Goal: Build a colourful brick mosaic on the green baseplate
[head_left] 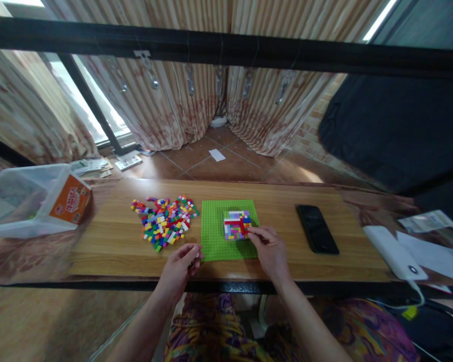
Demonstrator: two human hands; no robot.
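A green studded baseplate [213, 246] lies on the wooden board. On it sits a square build of multicoloured toy bricks [232, 230], with a red stripe across its top. My right hand [271, 249] reaches over the baseplate, thumb and forefinger pinched at the build's right edge, where a bit of red brick shows at the fingertips. Left of the baseplate's near corner, my left hand [183, 261] is closed with its fingertips together on a small white brick [197, 254], mostly hidden. A loose heap of multicoloured bricks [166, 221] spreads beyond my left hand.
A black phone [317, 229] lies on the wooden board [109, 236] to the right. Farther right is a white power bank [394, 251] with a cable. A clear plastic tub [18, 201] with an orange label stands at left. A dark metal bar [226, 48] crosses above.
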